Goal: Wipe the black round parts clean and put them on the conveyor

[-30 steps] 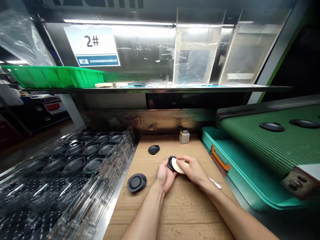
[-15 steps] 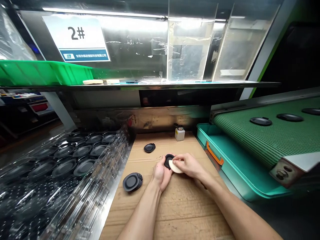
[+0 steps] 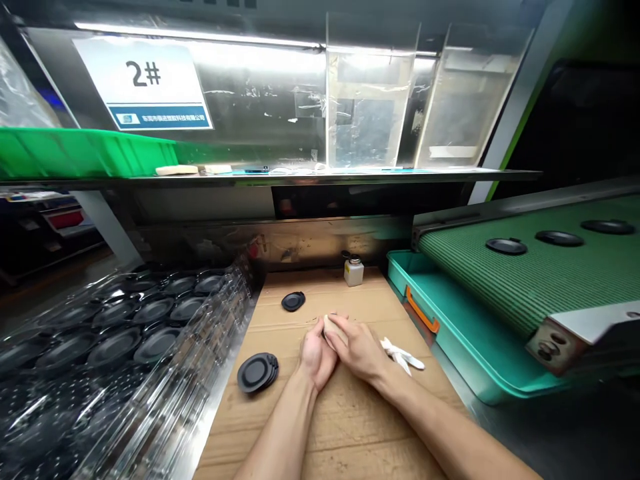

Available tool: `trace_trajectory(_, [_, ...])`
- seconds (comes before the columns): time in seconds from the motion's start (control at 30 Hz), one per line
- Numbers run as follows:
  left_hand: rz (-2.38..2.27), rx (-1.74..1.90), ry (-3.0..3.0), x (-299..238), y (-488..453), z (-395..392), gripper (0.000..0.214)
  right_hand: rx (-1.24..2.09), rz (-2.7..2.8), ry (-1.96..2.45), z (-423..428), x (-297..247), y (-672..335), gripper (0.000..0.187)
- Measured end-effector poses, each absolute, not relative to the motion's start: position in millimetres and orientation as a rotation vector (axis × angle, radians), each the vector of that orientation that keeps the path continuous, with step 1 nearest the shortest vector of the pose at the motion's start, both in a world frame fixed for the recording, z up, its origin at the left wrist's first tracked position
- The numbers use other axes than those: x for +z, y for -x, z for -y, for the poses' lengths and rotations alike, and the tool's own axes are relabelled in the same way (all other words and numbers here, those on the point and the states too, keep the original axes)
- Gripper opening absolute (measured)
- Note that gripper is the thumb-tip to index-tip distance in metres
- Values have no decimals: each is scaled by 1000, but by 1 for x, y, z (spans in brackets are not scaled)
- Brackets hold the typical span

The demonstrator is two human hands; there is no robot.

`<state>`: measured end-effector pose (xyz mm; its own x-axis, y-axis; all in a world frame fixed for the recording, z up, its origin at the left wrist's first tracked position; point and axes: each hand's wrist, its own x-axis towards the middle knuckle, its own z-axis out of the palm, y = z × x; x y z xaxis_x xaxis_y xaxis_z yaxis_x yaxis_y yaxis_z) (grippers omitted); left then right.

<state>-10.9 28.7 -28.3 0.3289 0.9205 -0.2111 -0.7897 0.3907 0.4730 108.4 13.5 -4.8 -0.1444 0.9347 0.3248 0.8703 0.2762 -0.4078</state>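
My left hand [image 3: 314, 353] and my right hand [image 3: 356, 347] are pressed together over the cardboard sheet [image 3: 340, 427]. Between them sits a pale round pad [image 3: 331, 325], which my right fingers press down. The black round part seen in my left hand in the earlier frames is now hidden under the pad and fingers. A small stack of black round parts [image 3: 257, 372] lies on the cardboard to the left of my left wrist. Farther back lies a single black part [image 3: 293, 301].
Clear blister trays [image 3: 125, 333] holding several black discs fill the left. A small white bottle [image 3: 353, 271] stands at the back. White scraps [image 3: 403, 355] lie right of my hand. A teal tray [image 3: 470, 353] and green conveyor belt [image 3: 540, 280] with black parts are on the right.
My right hand has pushed the pale pad over the black part, which is now covered. Both hands sank a little toward the cardboard. The view shifted slightly right.
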Motion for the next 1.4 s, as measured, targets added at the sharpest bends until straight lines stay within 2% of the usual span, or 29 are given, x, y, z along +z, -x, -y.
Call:
trace_trajectory(0.17, [-490, 1193, -263, -28, 11, -30, 22, 118, 1830, 1703, -23, -3, -123, 43])
trace_trajectory(0.37, [-494, 1118, -427, -28, 6, -27, 28, 416, 1879, 1366, -25, -1, -131, 37])
trace_trajectory(0.53, [-517, 1159, -461, -30, 8, -25, 23, 279, 1774, 1635, -26, -2, -135, 40])
trace_trajectory(0.8, [-461, 1174, -339, -27, 14, -32, 26, 251, 1784, 1679, -21, -8, -121, 41])
trace_trajectory(1.03, [-518, 1137, -408, -27, 11, -29, 28, 548, 1815, 1284, -25, -9, -130, 38])
trace_trajectory(1.2, [-564, 1098, -521, -27, 4, -26, 26, 424, 1813, 1419, -26, -3, -138, 38])
trace_trajectory(1.3, [-584, 1127, -470, -28, 8, -27, 26, 324, 1807, 1631, -20, -4, -129, 41])
trace_trajectory(1.4, [-566, 1179, -380, -29, 14, -30, 28, 310, 1925, 1642, -10, -7, -113, 41])
